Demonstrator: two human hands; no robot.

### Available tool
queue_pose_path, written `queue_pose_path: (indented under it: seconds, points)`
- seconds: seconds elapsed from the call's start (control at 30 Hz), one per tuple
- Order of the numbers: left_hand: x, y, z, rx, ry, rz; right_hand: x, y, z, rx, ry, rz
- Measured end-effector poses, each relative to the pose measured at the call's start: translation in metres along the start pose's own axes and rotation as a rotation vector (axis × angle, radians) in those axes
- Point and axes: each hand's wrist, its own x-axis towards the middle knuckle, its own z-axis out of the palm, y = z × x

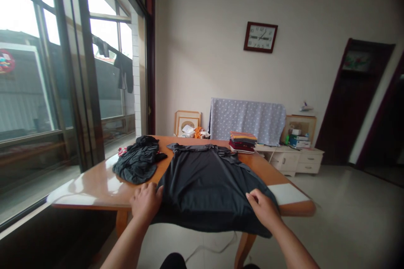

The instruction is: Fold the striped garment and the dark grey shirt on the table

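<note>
Dark shirt (205,189) lies on the table (268,170), hem (211,226) overhanging at six o'clock; right hand (262,207) pinches it at four, left hand (147,199) at eight, grip unclear, seemingly to hold it flat; crumpled clothes (139,162) at ten and folded stack (242,142) at one leave room

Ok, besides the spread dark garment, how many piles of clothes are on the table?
2: a crumpled dark heap left of the spread garment, and a folded stack by its far right corner.
</note>
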Motion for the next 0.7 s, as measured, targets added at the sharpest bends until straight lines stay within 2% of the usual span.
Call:
queue_pose_path:
  seconds: [0.07, 0.2, 0.33, 0.57, 0.7]
  points:
    - [0.002, -0.004, 0.002, 0.037, -0.03, -0.067, 0.004, 0.0, -0.001, -0.101, 0.083, 0.063]
    - [0.006, -0.002, 0.007, 0.022, -0.076, -0.061, 0.008, -0.001, 0.0, -0.305, 0.167, 0.251]
    - [0.002, 0.002, 0.007, -0.074, -0.064, -0.04, 0.007, 0.004, 0.002, -0.38, 0.142, 0.348]
    - [-0.013, -0.01, -0.01, -0.178, -0.063, -0.159, 0.008, 0.021, -0.011, -0.336, 0.056, 0.353]
    - [-0.014, -0.027, -0.019, -0.149, -0.18, -0.13, 0.005, 0.026, -0.022, -0.292, -0.017, 0.369]
